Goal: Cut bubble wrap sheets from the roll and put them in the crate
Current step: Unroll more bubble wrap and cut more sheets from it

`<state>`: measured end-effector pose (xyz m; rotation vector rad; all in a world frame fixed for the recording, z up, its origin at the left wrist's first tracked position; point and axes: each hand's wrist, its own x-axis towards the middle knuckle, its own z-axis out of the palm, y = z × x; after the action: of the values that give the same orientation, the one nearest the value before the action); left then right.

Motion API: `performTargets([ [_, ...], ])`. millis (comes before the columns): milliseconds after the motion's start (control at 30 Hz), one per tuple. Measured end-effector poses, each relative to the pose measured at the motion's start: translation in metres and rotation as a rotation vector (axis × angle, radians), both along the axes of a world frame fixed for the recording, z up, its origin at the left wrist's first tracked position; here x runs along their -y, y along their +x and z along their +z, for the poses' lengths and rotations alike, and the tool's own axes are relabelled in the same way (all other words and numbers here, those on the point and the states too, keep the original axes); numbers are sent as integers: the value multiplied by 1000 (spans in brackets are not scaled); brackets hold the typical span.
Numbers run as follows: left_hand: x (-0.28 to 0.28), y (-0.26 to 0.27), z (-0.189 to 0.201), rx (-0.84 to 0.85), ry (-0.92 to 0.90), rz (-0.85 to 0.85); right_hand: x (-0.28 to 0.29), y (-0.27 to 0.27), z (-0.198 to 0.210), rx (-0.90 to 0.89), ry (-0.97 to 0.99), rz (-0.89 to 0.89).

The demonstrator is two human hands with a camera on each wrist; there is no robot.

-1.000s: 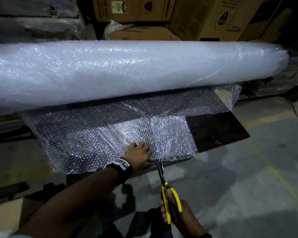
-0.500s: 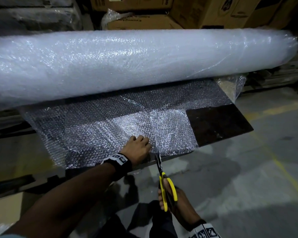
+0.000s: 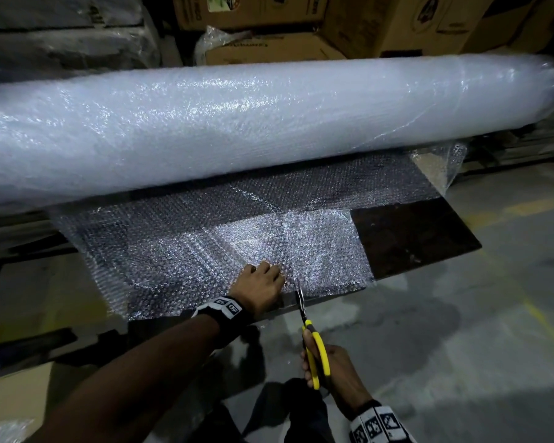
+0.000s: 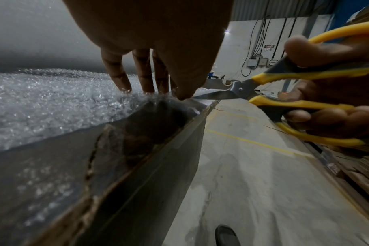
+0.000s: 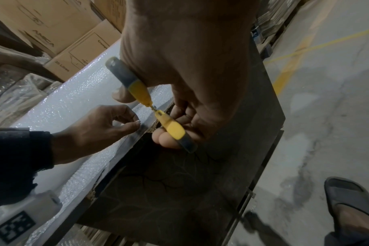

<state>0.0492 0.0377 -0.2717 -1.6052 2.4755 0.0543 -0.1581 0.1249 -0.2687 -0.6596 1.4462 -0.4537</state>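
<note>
A big white bubble wrap roll lies across the back. Its unrolled sheet spreads toward me over a dark board. My left hand presses the sheet down at the board's near edge, its fingers straight on the wrap. My right hand grips yellow-handled scissors. The blades point at the sheet's near edge, just right of the left thumb. The right wrist view shows the scissors' handles in my right hand close to the left hand. No crate is in view.
Stacked cardboard boxes stand behind the roll. Grey concrete floor with yellow lines runs to the right. A cardboard piece lies at lower left. A sandalled foot stands on the floor below the board.
My right hand has brought the scissors forward, so the blades now reach the sheet's near edge beside the left hand. The left hand has kept its place on the wrap.
</note>
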Motion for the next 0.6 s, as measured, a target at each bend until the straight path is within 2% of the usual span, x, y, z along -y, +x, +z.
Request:
performTargets([
  [133, -1, 0, 3, -42, 20, -2, 2, -2, -3, -19, -10, 31],
  [333, -2, 1, -8, -142, -137, -34, 5, -5, -4, -34, -27, 64],
  [600, -12, 3, -11, -204, -118, -14, 6, -5, -5, -49, -56, 62],
])
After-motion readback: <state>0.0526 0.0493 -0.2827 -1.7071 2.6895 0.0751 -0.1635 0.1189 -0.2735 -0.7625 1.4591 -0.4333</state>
